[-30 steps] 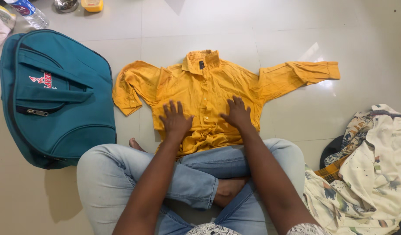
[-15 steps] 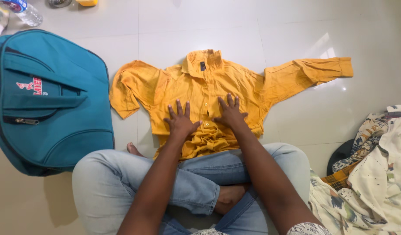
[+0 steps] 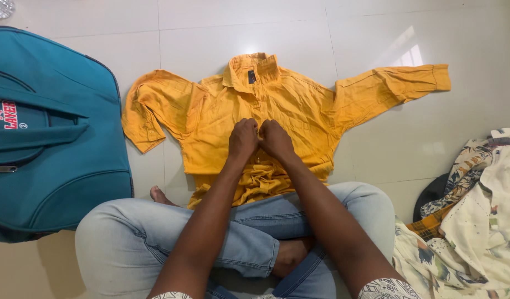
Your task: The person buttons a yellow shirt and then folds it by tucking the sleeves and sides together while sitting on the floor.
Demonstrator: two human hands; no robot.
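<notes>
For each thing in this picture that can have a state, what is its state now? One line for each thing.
Shirt: spread flat on the floor, front up, sleeves out, hem bunched at the knees.
Left hand: curled, fingers pinching the shirt front at the middle.
Right hand: curled, pinching the same spot, touching the left hand.
Bag: lying flat, zipped shut.
Clothes pile: loose and crumpled.

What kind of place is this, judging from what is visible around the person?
Probably a room in a home. The person sits cross-legged on a glossy tiled floor, both hands at the front of a yellow shirt spread flat. A teal travel bag lies beside it, and a pile of loose clothes on the other side.
</notes>
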